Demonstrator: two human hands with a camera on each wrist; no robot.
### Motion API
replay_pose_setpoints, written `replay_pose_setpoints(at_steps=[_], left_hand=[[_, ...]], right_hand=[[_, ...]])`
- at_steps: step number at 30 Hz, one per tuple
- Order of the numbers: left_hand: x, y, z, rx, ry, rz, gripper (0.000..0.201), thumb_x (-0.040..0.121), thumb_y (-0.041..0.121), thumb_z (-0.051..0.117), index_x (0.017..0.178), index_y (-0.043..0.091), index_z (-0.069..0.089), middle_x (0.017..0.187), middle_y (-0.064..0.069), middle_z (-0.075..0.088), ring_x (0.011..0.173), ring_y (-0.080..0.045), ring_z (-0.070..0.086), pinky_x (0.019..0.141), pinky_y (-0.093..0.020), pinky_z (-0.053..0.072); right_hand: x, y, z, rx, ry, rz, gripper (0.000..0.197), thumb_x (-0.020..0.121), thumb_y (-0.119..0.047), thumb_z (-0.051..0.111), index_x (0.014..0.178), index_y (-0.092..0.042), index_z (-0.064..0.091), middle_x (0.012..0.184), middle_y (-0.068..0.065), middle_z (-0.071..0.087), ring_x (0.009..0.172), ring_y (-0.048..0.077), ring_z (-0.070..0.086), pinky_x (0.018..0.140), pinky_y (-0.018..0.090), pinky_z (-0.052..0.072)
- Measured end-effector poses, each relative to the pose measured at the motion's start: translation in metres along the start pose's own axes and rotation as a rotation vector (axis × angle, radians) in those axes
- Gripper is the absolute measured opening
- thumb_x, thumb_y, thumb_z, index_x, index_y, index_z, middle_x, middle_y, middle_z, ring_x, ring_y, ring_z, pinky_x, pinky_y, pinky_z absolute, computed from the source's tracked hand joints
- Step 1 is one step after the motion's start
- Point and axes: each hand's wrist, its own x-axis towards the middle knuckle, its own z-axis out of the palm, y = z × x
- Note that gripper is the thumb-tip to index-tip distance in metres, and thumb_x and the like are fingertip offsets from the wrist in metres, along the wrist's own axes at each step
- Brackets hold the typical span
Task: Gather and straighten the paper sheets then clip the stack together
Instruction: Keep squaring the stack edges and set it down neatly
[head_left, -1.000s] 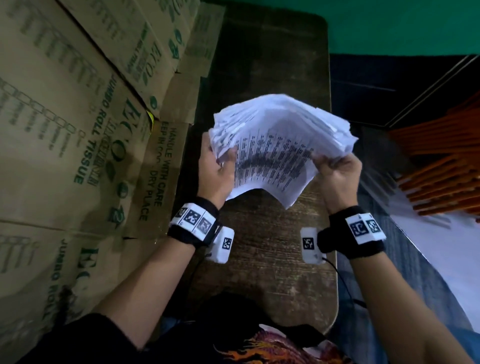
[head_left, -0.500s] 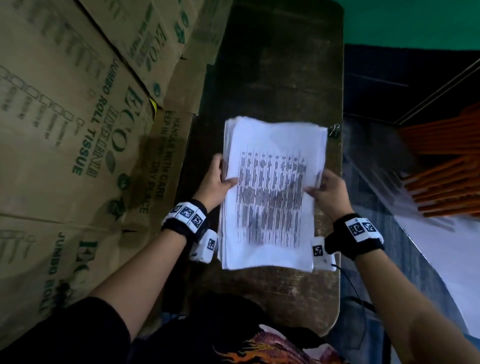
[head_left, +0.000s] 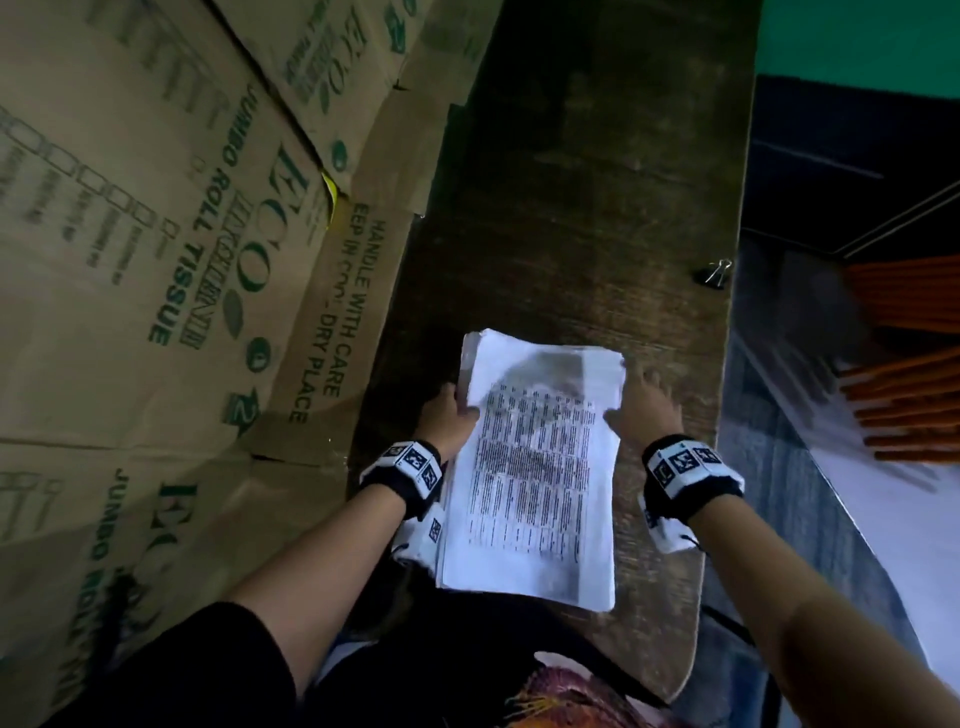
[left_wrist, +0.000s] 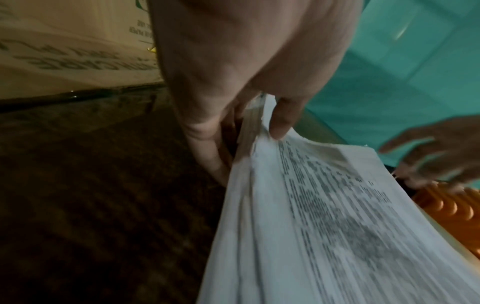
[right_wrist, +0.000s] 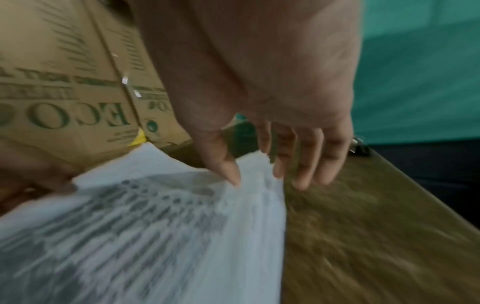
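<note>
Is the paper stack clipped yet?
Not clipped. The binder clip lies apart on the table; the left hand pinches the paper stack, the right hand is open.

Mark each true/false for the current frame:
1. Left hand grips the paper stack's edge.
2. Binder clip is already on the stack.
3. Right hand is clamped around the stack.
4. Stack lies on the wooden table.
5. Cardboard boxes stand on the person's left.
1. True. The left hand grips the left edge of the paper stack, thumb on top.
2. False. The binder clip lies on the wooden table near its right edge, apart from the stack.
3. False. The right hand is open, fingers spread at the stack's right edge.
4. True.
5. True. The cardboard boxes stand there.
</note>
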Motion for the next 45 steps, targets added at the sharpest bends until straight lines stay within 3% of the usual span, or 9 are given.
replay_pose_setpoints(at_steps=[4, 6, 10, 12, 18, 23, 33, 40, 45], left_hand=[[0.015, -0.002, -0.007, -0.073, 0.059, 0.059, 0.036, 0.087, 0.039, 0.044, 0.096, 0.008, 0.061, 0.097, -0.022, 0.067, 0.087, -0.036, 0.064, 0.076, -0.038, 0.051], [0.019, -0.002, -0.010, -0.083, 0.093, 0.082, 0.026, 0.089, 0.027, 0.048, 0.097, 0.007, 0.062, 0.097, -0.023, 0.067, 0.087, -0.037, 0.065, 0.079, -0.040, 0.053], [0.026, -0.002, -0.016, -0.104, 0.134, 0.103, 0.020, 0.090, 0.014, 0.056, 0.107, 0.008, 0.066, 0.106, -0.011, 0.070, 0.091, -0.021, 0.066, 0.071, -0.016, 0.042], [0.029, -0.003, -0.017, -0.143, 0.156, 0.105, 0.019, 0.089, 0.010, 0.058, 0.105, 0.007, 0.067, 0.104, -0.011, 0.070, 0.077, -0.005, 0.064, 0.063, -0.009, 0.040], [0.036, -0.007, -0.014, -0.218, 0.186, 0.095, 0.013, 0.086, 0.005, 0.060, 0.094, 0.007, 0.070, 0.092, -0.016, 0.072, 0.072, -0.019, 0.062, 0.075, -0.036, 0.056], [0.039, -0.012, -0.011, -0.259, 0.191, 0.080, 0.013, 0.087, 0.006, 0.062, 0.097, 0.006, 0.069, 0.095, -0.015, 0.071, 0.078, -0.023, 0.066, 0.065, -0.026, 0.054], [0.033, -0.004, -0.009, -0.344, 0.068, 0.061, 0.019, 0.087, 0.022, 0.063, 0.098, 0.008, 0.068, 0.101, -0.011, 0.071, 0.094, -0.023, 0.065, 0.087, -0.033, 0.049], [0.035, 0.000, -0.011, -0.244, 0.078, 0.087, 0.020, 0.081, 0.015, 0.066, 0.101, 0.011, 0.064, 0.096, -0.003, 0.067, 0.090, -0.019, 0.062, 0.078, -0.027, 0.044], [0.037, 0.003, -0.009, -0.209, 0.098, 0.079, 0.025, 0.080, 0.016, 0.067, 0.104, 0.009, 0.064, 0.103, -0.011, 0.069, 0.095, -0.025, 0.064, 0.087, -0.035, 0.051]], right_hand=[[0.016, -0.068, -0.016, -0.117, 0.088, -0.405, 0.049, 0.088, -0.017, 0.058, 0.135, -0.014, 0.043, 0.140, 0.013, 0.037, 0.130, 0.036, 0.035, 0.105, 0.050, 0.031], [0.028, -0.096, -0.013, -0.222, 0.035, -0.512, 0.052, 0.091, -0.019, 0.056, 0.140, -0.014, 0.039, 0.149, 0.014, 0.029, 0.137, 0.038, 0.027, 0.109, 0.052, 0.027], [0.052, -0.128, -0.006, -0.305, -0.094, -0.667, 0.060, 0.089, -0.013, 0.060, 0.141, -0.037, 0.038, 0.153, 0.000, 0.023, 0.141, 0.033, 0.018, 0.112, 0.057, 0.018], [0.062, -0.137, -0.002, -0.421, -0.146, -0.713, 0.062, 0.087, -0.016, 0.064, 0.139, -0.038, 0.038, 0.151, -0.001, 0.024, 0.141, 0.031, 0.018, 0.111, 0.057, 0.019], [0.078, -0.140, 0.007, -0.372, -0.112, -0.790, 0.061, 0.077, -0.013, 0.073, 0.130, -0.032, 0.050, 0.140, 0.002, 0.038, 0.137, 0.026, 0.026, 0.110, 0.055, 0.027], [0.080, -0.128, 0.013, -0.208, -0.039, -0.756, 0.043, 0.075, -0.014, 0.072, 0.116, -0.025, 0.061, 0.129, 0.004, 0.048, 0.127, 0.025, 0.037, 0.104, 0.048, 0.029], [0.075, -0.113, 0.011, -0.090, 0.052, -0.768, 0.022, 0.071, -0.012, 0.075, 0.077, -0.028, 0.062, 0.111, 0.003, 0.052, 0.110, 0.029, 0.044, 0.090, 0.056, 0.035], [0.069, -0.112, 0.011, -0.118, 0.131, -0.985, 0.024, 0.067, -0.006, 0.076, 0.080, -0.022, 0.064, 0.111, 0.001, 0.061, 0.102, 0.021, 0.039, 0.078, 0.049, 0.045], [0.070, -0.115, 0.012, -0.105, 0.025, -0.885, 0.028, 0.078, -0.002, 0.059, 0.104, -0.013, 0.060, 0.103, 0.009, 0.064, 0.104, 0.021, 0.051, 0.099, 0.041, 0.031]])
